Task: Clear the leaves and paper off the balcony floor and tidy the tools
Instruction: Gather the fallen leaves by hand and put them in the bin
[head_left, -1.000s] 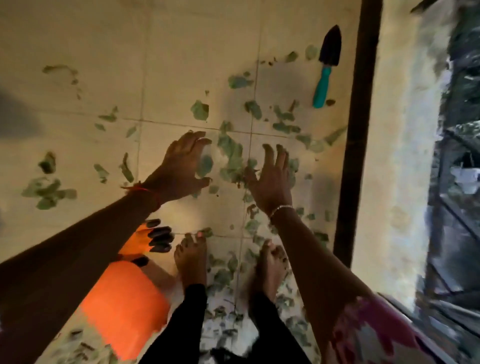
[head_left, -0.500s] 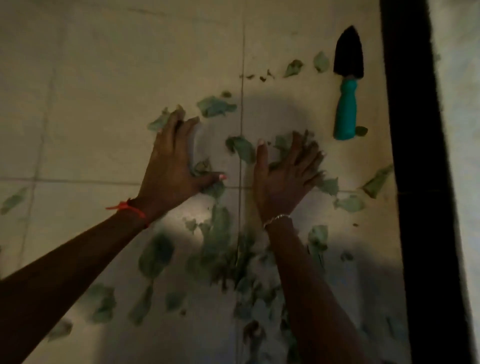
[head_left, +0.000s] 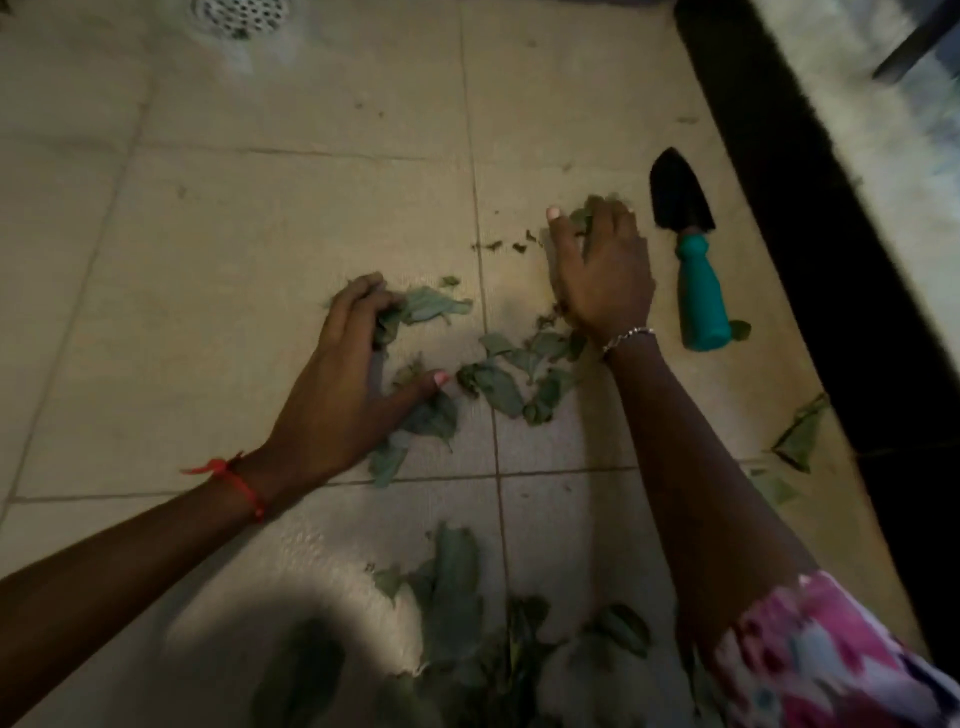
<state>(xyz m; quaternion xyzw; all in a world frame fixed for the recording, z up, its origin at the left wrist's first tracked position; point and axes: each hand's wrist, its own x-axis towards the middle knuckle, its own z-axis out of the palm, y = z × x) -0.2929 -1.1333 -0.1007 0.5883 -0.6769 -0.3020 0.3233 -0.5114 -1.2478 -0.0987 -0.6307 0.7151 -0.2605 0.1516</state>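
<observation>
Flat a moment ago, both hands now curl: the left hand bunches leaves in its fingers on the floor, and the right hand clutches another clump. Just beside it lies the trowel, long axis running away from the person, black blade farthest, teal handle nearest.

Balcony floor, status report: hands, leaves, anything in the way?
Left hand grips leaves; right hand grips more. Loose leaves lie between them. Trowel lies close beside right hand, not held.
</observation>
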